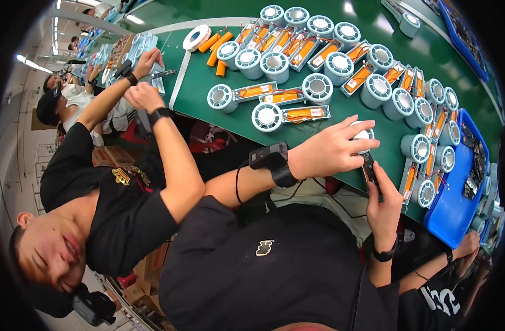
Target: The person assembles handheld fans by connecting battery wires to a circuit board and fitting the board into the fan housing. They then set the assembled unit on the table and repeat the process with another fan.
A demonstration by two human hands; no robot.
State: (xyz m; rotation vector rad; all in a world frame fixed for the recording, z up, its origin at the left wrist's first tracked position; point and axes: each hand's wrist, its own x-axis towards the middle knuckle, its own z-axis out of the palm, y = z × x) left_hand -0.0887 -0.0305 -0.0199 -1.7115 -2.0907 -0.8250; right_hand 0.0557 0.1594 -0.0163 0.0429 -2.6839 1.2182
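My left hand (335,146) reaches in from the left, its fingers curled over the round head of a light-blue housing (365,131) at the table's near edge. The fingers of my right hand (385,201) close on the handle end of this housing, from below. A small dark part (368,161) shows in the handle between the two hands; its details are too small to make out. Just left of my left hand lies a similar light-blue unit (267,117), with an orange wrapped battery in its handle.
Many similar units (338,67) cover the green table (197,83). A blue tray (448,212) with dark small parts stands at the right. A white tape roll (197,38) lies beside loose orange batteries (220,48). Co-workers' hands (145,96) are at the left; another person's hand (466,245) is at the lower right.
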